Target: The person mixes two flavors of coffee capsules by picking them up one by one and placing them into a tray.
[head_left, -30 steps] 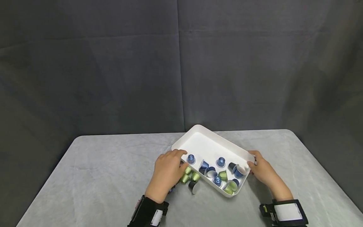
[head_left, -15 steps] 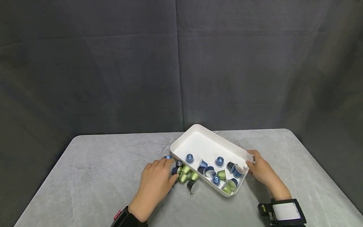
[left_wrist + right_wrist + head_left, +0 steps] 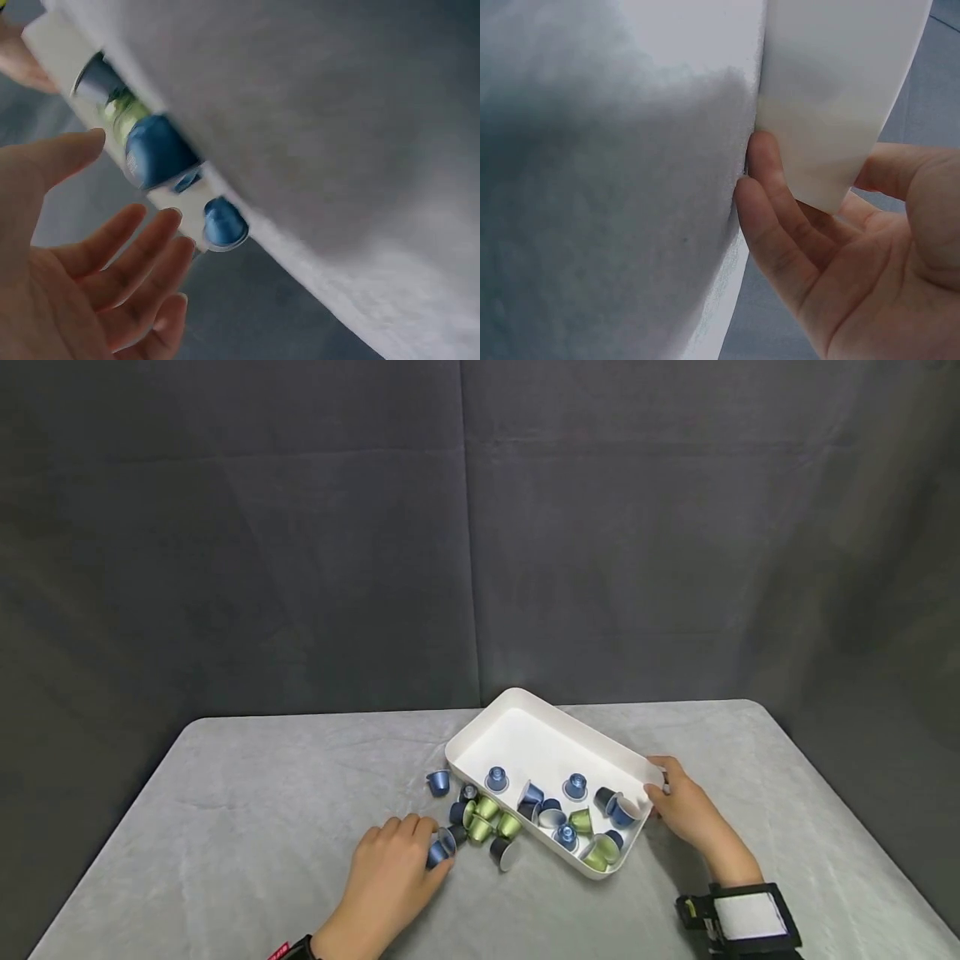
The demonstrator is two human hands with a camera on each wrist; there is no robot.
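My left hand (image 3: 390,872) lies on the grey worktop (image 3: 225,827), grip relaxed and wide, fingertips seemingly touching a blue capsule (image 3: 439,850) just outside the white tray (image 3: 525,735); my right hand (image 3: 686,814) holds the tray's corner, fingers curled around it

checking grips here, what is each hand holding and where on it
The right hand holds the white tray by its right corner. The left hand touches a blue capsule, fingers straight, gripping nothing.

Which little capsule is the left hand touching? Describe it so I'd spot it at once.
Start at the white tray on the grey table. A cluster of capsules lies outside its near-left wall. The blue capsule at the left hand fingertips is nearest the person, lying tipped over.
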